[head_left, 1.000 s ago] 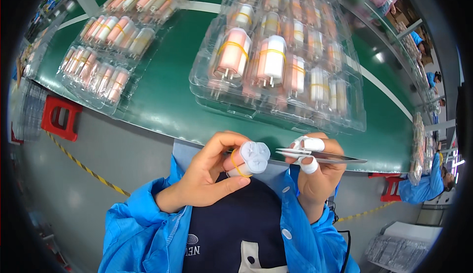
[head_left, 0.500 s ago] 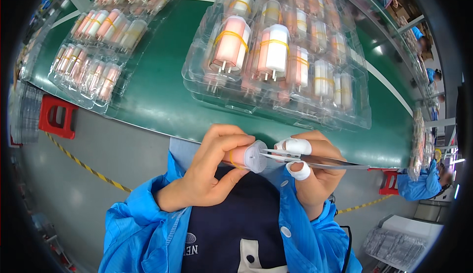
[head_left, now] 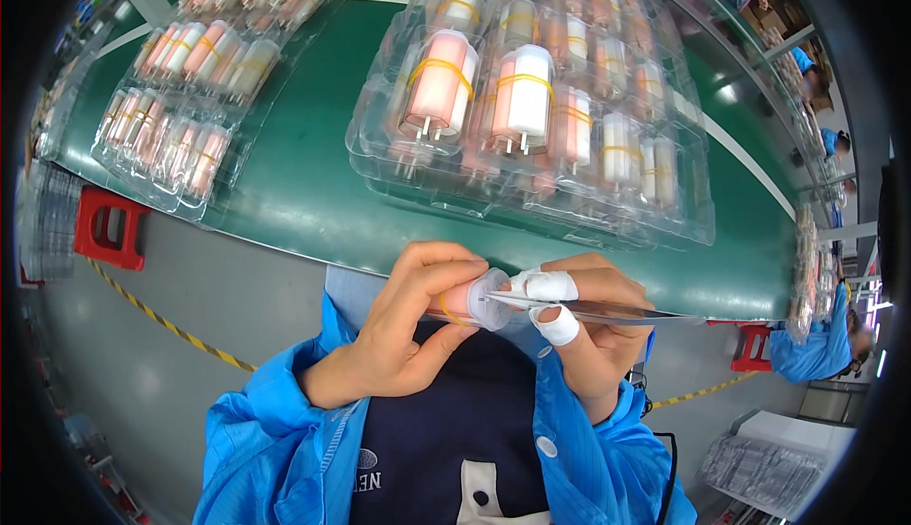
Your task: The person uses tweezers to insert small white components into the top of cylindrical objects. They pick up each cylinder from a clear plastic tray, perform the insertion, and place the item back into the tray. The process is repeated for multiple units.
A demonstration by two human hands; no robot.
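Observation:
My left hand is closed around a pink cylinder bundle with a yellow rubber band, its round translucent end facing right. My right hand, thumb and a finger wrapped in white tape, pinches metal tweezers. The tweezer tips reach the translucent end face, close together; whether they grip a small part there is too fine to tell. Beyond my hands, clear plastic trays hold similar pink and white bundles with yellow bands. Two of them, a pink one and a white one, stand out at the tray's near side.
The green worktable has a rounded near edge just past my hands. More bundles lie in a tray at its left. Red stools stand at both sides on the grey floor. A co-worker in blue is at the far right.
My right hand has moved slightly left, bringing the tweezers onto the end face. The tweezer tips, spread apart before, are now closer together. My left hand has stayed nearly still.

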